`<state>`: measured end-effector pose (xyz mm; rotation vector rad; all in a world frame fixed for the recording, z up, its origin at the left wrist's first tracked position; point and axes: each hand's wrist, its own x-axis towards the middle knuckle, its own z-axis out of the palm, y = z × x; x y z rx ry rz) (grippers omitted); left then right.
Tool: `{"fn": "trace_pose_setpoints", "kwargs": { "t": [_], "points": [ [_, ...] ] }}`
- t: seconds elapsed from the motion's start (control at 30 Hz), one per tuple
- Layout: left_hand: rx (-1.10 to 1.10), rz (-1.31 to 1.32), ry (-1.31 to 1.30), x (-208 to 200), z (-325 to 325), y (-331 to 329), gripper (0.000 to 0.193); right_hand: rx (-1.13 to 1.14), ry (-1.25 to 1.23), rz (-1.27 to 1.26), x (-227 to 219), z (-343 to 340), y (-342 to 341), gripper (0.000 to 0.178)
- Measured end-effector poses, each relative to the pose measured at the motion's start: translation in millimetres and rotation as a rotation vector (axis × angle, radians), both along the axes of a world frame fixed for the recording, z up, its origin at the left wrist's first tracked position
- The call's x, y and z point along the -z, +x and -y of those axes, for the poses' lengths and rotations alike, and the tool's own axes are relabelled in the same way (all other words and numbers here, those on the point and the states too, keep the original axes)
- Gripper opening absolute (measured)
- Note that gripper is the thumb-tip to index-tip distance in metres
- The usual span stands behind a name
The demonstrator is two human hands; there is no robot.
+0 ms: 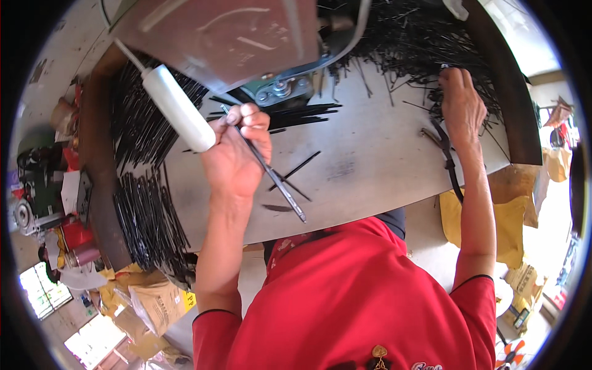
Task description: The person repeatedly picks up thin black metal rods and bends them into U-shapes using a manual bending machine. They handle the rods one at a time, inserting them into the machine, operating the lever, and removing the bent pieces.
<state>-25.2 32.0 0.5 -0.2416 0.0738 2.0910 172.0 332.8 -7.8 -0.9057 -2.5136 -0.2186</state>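
Observation:
My left hand (237, 145) is palm up with curled fingers, below the machine head. It holds a slender metal tool (276, 177), long and grey like tweezers, which slants down toward the table's near edge. Beside the tool, a few thin black strips (295, 170) lie on the pale tabletop (364, 157), along with a small dark blade-shaped piece (277, 208). My right hand (462, 105) is at the right edge of a tangled heap of black strips (413, 43). Its fingers are bent and closed downward; what they grip is hidden.
A reddish-brown machine (216, 43) overhangs the table, with a white cylinder (179, 110) beside it. Bundled black strips (148, 216) line the left side. A dark-handled tool (445, 148) lies near my right wrist. Raised brown borders (502, 80) edge the table.

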Motion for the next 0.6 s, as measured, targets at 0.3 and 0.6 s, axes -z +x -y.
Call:
{"fn": "trace_pose_setpoints", "kwargs": {
  "t": [0.3, 0.6],
  "points": [
    [-0.001, -0.007, 0.066, 3, -3, 1, 0.007, -0.226, 0.016, -0.329, -30, 24, -16, 0.012],
    [-0.161, -0.651, -0.796, -5, -26, 20, 0.018, -0.517, -1.167, -0.334, -53, 149, -73, 0.011]
  ]
}}
